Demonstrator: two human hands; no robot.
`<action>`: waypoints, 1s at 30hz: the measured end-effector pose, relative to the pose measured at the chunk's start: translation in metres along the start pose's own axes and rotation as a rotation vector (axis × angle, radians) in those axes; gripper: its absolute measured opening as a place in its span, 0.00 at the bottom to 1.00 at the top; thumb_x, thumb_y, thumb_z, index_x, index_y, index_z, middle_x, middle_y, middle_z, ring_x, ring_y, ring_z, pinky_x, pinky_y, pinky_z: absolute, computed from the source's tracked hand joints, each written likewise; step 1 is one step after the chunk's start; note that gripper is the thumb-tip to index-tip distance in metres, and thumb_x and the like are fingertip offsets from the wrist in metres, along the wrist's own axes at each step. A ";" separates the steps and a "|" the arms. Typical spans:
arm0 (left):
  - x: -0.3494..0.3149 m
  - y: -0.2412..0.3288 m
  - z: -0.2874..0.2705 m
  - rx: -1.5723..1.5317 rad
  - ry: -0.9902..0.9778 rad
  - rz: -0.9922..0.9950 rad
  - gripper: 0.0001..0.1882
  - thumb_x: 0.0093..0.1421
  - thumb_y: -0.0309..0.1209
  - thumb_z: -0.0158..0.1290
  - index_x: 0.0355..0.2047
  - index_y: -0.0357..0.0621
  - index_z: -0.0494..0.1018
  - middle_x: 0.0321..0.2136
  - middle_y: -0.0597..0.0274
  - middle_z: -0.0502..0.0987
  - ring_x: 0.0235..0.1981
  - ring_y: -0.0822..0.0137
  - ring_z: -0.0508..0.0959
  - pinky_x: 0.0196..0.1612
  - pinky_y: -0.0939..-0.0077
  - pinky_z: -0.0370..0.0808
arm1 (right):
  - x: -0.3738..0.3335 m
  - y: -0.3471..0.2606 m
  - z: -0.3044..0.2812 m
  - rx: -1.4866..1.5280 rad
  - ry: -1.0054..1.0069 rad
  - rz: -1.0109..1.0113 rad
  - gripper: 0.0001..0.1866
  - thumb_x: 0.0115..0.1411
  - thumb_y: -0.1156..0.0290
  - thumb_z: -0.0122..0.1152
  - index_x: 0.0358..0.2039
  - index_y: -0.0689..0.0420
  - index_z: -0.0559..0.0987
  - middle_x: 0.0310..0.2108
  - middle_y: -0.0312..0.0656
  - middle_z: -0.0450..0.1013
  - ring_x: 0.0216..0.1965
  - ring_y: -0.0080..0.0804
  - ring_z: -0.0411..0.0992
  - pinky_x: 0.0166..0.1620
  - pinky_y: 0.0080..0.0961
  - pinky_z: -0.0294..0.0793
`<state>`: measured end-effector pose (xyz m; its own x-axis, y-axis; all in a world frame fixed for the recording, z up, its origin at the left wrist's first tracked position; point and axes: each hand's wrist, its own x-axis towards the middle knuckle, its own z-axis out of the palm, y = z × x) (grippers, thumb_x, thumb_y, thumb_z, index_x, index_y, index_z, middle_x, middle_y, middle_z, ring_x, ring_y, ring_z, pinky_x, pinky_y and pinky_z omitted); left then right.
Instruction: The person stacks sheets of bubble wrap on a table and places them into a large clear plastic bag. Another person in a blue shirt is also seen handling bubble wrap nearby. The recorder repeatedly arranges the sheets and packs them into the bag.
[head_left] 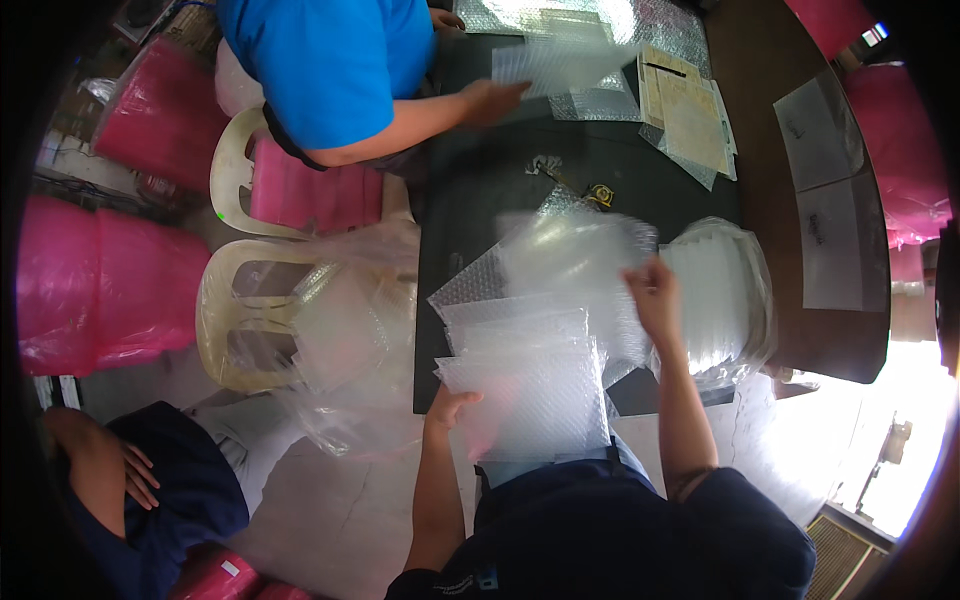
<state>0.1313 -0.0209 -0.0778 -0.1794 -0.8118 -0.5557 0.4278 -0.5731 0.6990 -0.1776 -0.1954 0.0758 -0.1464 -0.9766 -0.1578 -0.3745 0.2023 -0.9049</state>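
Note:
My left hand (455,404) grips the left edge of a small stack of clear bubble wrap sheets (530,400), held in front of my body at the near table edge. My right hand (655,300) is closed at the right edge of another bubble wrap sheet (570,260), which is smeared by motion. Under these, more bubble wrap (465,285) lies on the dark table (470,200). Just right of my right hand stands a thick row of bubble wrap pieces inside a clear plastic bag (715,290).
Across the table, a co-worker in a blue shirt (320,70) handles a bubble wrap sheet (570,68). A yellow tape measure (600,194) and worn boards (685,110) lie on the table. Plastic-draped chairs (225,310) stand left, near pink rolls (150,290). Another person (165,470) is at lower left.

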 end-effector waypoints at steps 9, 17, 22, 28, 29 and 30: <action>-0.001 -0.001 0.034 -0.062 0.289 0.019 0.34 0.47 0.29 0.59 0.53 0.36 0.59 0.48 0.56 0.67 0.49 0.62 0.67 0.53 0.69 0.61 | -0.118 -0.037 0.086 -1.358 -0.876 -0.540 0.19 0.54 0.68 0.48 0.36 0.77 0.70 0.45 0.71 0.60 0.22 0.51 0.72 0.33 0.44 0.76; -0.017 -0.068 -0.020 0.016 0.384 0.155 0.39 0.58 0.54 0.44 0.60 0.41 0.48 0.56 0.58 0.59 0.56 0.61 0.59 0.58 0.66 0.53 | -0.076 0.004 0.068 -0.845 -0.423 -0.134 0.40 0.50 0.47 0.58 0.54 0.61 0.59 0.52 0.57 0.60 0.49 0.50 0.64 0.50 0.42 0.64; -0.030 -0.068 0.011 0.140 0.249 0.234 0.41 0.52 0.50 0.53 0.58 0.37 0.51 0.53 0.57 0.61 0.53 0.61 0.62 0.56 0.66 0.58 | -0.035 0.097 -0.004 -0.410 -0.652 0.216 0.50 0.42 0.46 0.67 0.57 0.62 0.56 0.55 0.55 0.59 0.56 0.47 0.58 0.58 0.37 0.55; -0.065 -0.028 0.070 0.272 0.240 0.167 0.45 0.39 0.36 0.68 0.54 0.36 0.56 0.48 0.56 0.66 0.49 0.63 0.67 0.53 0.67 0.63 | -0.078 0.071 -0.003 -0.208 -0.498 0.379 0.57 0.35 0.46 0.72 0.56 0.70 0.55 0.53 0.57 0.60 0.56 0.47 0.58 0.59 0.35 0.54; -0.072 -0.014 0.076 0.262 0.261 0.175 0.46 0.38 0.35 0.69 0.54 0.36 0.56 0.48 0.56 0.66 0.48 0.63 0.67 0.52 0.68 0.64 | -0.080 0.055 -0.006 -0.316 -0.430 0.301 0.56 0.35 0.47 0.72 0.55 0.70 0.56 0.52 0.57 0.61 0.56 0.48 0.58 0.58 0.35 0.55; -0.081 -0.001 0.081 0.250 0.282 0.182 0.47 0.36 0.35 0.69 0.54 0.35 0.56 0.48 0.56 0.66 0.48 0.64 0.67 0.52 0.68 0.64 | -0.083 0.037 -0.009 -0.425 -0.360 0.221 0.55 0.35 0.47 0.72 0.54 0.71 0.57 0.51 0.57 0.61 0.55 0.48 0.58 0.58 0.35 0.55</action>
<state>0.0737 0.0363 0.0022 0.1436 -0.8596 -0.4903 0.1961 -0.4609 0.8655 -0.1875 -0.1058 0.0591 0.0291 -0.8563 -0.5157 -0.7147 0.3429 -0.6096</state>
